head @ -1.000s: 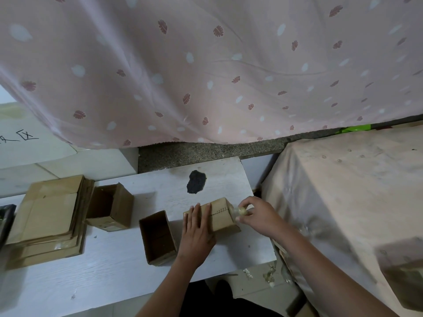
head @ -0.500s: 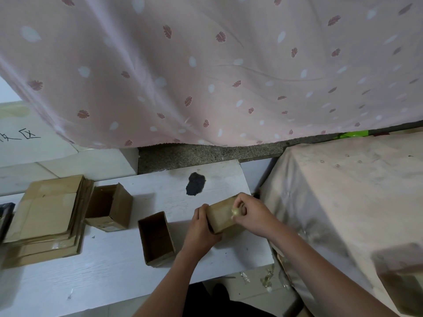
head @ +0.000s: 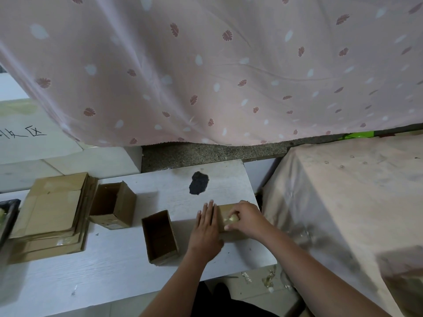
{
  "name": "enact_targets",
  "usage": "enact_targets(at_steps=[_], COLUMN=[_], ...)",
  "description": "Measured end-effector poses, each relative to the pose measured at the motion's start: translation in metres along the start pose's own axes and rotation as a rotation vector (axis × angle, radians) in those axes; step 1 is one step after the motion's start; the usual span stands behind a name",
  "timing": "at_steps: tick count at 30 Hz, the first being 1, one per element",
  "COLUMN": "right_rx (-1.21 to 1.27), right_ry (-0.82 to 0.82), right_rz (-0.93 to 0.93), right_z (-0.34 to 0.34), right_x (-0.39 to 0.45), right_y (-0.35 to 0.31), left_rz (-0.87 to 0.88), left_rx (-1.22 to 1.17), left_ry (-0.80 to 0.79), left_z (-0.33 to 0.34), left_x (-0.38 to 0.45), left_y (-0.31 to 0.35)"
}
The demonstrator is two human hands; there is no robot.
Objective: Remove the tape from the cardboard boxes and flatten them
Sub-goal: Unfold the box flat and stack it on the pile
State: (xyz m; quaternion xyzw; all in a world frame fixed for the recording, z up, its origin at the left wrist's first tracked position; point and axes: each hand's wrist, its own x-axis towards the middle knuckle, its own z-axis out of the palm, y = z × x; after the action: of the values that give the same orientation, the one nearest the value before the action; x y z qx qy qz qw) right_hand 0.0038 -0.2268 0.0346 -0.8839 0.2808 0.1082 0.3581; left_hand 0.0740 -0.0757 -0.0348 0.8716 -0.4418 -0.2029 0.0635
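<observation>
A small cardboard box (head: 223,216) lay near the right end of the white table (head: 114,266). The left hand (head: 206,227) pressed it with flat, straight fingers. The right hand (head: 246,219) had its grip pinched on a wad of tape (head: 233,218).

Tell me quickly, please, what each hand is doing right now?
Left hand: open, fingers straight, pressing on the cardboard box.
Right hand: fingers curled, pinching a wad of tape on the box.

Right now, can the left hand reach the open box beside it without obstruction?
Probably yes. The left hand lies flat just right of the open box, with only bare white table between them.
</observation>
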Motion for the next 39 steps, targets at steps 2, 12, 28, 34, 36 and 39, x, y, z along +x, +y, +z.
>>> enact_targets(at_steps=[2, 12, 28, 34, 36, 39], right_rx=[-0.008, -0.048, -0.059, -0.022, 0.061, 0.055], right_ry=[-0.027, 0.0, -0.046, 0.036, 0.025, 0.047], right_rz=[0.011, 0.035, 0.039, 0.08, 0.066, 0.082], right_z=[-0.001, -0.006, -0.004, -0.009, -0.009, -0.004], right_x=[0.0, -0.011, -0.007, -0.005, -0.004, -0.003], right_y=[-0.001, 0.005, 0.015, 0.017, 0.015, 0.015], left_rz=[0.037, -0.076, -0.06, -0.065, -0.06, -0.058], left_rx=[0.043, 0.113, 0.168, 0.167, 0.164, 0.168], left_ry=[-0.024, 0.047, 0.033, 0.043, 0.042, 0.04], left_z=[0.005, 0.015, 0.016, 0.017, 0.017, 0.016], left_x=[0.002, 0.009, 0.007, 0.007, 0.007, 0.007], left_y=[0.007, 0.026, 0.024, 0.024, 0.023, 0.023])
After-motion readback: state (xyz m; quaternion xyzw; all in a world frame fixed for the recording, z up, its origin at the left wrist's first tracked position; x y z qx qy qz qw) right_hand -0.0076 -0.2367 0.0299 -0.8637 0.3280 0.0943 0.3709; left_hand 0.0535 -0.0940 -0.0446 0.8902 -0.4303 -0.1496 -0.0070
